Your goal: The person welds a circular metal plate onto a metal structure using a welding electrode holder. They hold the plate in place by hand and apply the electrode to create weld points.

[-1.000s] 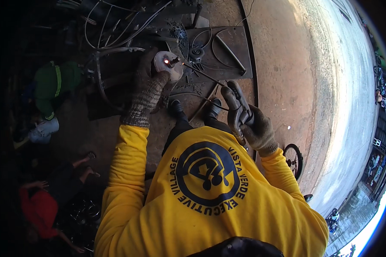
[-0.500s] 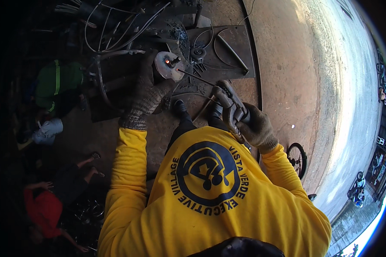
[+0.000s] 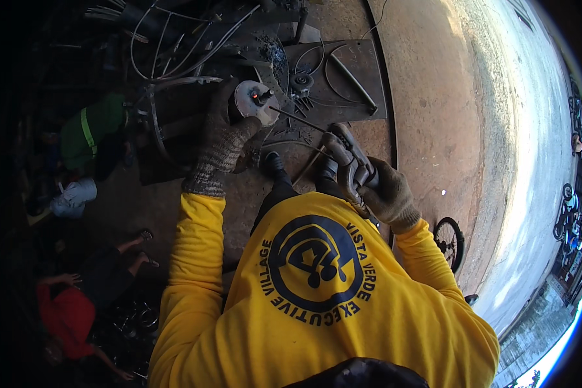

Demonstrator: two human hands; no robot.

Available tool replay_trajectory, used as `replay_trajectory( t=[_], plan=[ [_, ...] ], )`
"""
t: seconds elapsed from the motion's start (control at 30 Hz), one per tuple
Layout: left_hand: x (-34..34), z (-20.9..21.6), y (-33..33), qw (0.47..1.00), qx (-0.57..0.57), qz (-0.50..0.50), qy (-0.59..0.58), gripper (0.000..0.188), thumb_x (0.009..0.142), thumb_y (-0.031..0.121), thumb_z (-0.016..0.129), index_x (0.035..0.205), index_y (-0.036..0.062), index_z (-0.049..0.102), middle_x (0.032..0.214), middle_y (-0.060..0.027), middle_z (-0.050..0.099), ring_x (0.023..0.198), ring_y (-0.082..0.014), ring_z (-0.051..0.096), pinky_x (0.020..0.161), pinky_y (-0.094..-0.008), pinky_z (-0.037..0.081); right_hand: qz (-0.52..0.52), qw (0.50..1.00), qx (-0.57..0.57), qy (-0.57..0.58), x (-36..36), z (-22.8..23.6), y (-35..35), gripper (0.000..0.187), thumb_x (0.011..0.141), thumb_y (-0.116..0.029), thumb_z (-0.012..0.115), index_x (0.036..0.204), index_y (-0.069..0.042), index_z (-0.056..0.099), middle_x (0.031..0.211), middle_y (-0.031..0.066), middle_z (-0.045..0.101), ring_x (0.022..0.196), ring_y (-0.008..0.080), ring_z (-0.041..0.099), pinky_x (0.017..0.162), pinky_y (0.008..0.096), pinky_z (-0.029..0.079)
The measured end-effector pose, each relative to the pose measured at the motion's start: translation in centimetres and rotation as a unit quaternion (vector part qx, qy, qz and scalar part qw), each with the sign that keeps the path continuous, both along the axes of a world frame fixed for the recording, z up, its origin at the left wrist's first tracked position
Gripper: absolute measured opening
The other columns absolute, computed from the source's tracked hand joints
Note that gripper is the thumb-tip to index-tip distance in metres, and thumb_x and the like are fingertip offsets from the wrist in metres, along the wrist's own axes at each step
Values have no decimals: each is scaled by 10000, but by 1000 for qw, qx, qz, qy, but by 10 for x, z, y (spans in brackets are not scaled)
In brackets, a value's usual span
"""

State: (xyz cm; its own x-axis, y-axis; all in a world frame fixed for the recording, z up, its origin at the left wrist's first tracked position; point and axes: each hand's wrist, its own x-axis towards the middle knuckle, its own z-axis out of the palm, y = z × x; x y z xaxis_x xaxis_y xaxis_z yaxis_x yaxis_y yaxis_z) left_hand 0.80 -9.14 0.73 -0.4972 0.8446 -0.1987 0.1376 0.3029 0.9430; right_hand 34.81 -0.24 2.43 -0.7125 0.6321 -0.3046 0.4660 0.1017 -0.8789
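My left hand point(image 3: 224, 143), in a knitted work glove, is closed on the edge of a round, pale metal disc point(image 3: 247, 103). A short dark stub point(image 3: 264, 96) stands out of the disc, with an orange glowing spot beside it. Gloved as well, my right hand point(image 3: 390, 196) grips the handle of a welding electrode holder point(image 3: 349, 155). From its jaws a thin welding rod point(image 3: 302, 121) reaches up and left, its tip at the disc's right edge. Whether the tip touches the disc, I cannot tell. Most of my left fingers are hidden or in shadow.
Beyond the disc lies a dark metal plate point(image 3: 343, 58) with a pipe point(image 3: 354, 84) and a small wheel-like part point(image 3: 301, 83). Curved metal rods point(image 3: 187, 79) crowd the upper left. People are at the left, one in red point(image 3: 71, 322). A bicycle wheel point(image 3: 449, 244) stands at right.
The glow beside the stub has shrunk, and the glow at the rod tip has faded. Both hands stay nearly still on the disc and holder. The person in green at left has shifted.
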Motion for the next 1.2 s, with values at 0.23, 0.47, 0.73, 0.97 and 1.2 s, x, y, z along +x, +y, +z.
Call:
replay_trajectory(
  t=[0.23, 0.47, 0.73, 0.97, 1.2],
  plan=[
    [-7, 1, -2, 1000, 17, -13, 13, 768, 799, -25, 675, 1509, 22, 385, 1435, -145, 499, 1293, -235, 507, 1079, -347, 443, -4, 1000, -8, 9, 1, -4, 0, 620, 813, -192, 801, 1340, 30, 563, 1113, 184, 718, 1012, 243, 715, 899, 334, 550],
    [-2, -10, -9, 998, 38, 13, -46, 757, 818, 16, 709, 1500, 23, 381, 1397, -120, 521, 1250, -219, 534, 1054, -343, 464, -12, 999, -21, 24, -3, -6, -1, 618, 807, -186, 793, 1341, 25, 563, 1117, 187, 717, 1011, 254, 716, 900, 338, 551],
    [3, -14, -9, 996, 55, 44, -59, 769, 818, 6, 683, 1516, 43, 361, 1380, -120, 535, 1199, -206, 570, 916, -302, 554, 2, 1000, -9, 25, -2, -6, -2, 603, 821, -188, 788, 1337, 30, 564, 1113, 183, 722, 1003, 243, 716, 898, 340, 552],
    [3, -13, -7, 996, 45, 56, -60, 762, 778, 17, 672, 1494, 29, 412, 1355, -120, 562, 1205, -219, 573, 951, -312, 533, -8, 1000, -28, 9, 0, -1, -5, 636, 818, -200, 807, 1354, 29, 551, 1114, 175, 723, 1007, 235, 714, 902, 336, 551],
    [-9, -3, -7, 996, 43, 8, -81, 736, 777, 32, 657, 1481, 9, 443, 1393, -119, 546, 1266, -233, 530, 1094, -350, 429, -7, 1000, -18, -9, 7, -9, -8, 653, 826, -232, 814, 1365, 21, 546, 1119, 177, 721, 1022, 234, 713, 918, 329, 547]
  ],
)
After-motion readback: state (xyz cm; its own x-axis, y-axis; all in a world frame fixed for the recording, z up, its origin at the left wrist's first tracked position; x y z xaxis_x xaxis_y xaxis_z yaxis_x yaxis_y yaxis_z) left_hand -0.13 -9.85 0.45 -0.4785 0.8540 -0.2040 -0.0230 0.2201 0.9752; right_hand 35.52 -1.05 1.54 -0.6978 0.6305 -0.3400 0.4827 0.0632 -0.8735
